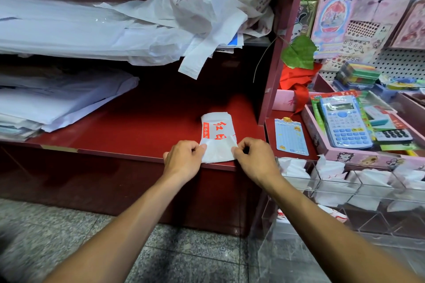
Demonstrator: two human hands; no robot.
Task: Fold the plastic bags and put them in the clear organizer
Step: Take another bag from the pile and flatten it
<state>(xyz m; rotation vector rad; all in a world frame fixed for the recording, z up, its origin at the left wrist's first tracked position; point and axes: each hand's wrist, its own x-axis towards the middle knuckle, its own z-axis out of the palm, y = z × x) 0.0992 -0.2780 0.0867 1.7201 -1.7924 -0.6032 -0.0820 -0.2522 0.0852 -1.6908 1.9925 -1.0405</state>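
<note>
A white plastic bag with red print (217,132), folded into a narrow strip, lies on the red shelf (142,126) near its front edge. My left hand (184,159) pinches the near left corner of the bag. My right hand (253,158) pinches the near right corner, and the near end is turned up over the strip. The clear organizer (368,193) stands low at the right, and its compartments hold several folded white bags. A loose heap of unfolded white bags (207,11) sits on the upper shelf.
Stacks of white paper sheets (57,99) fill the left of both shelves. To the right stand a pink tray with a blue calculator (345,122), a small blue card (291,136) and a pegboard of stationery. Grey stone floor lies below.
</note>
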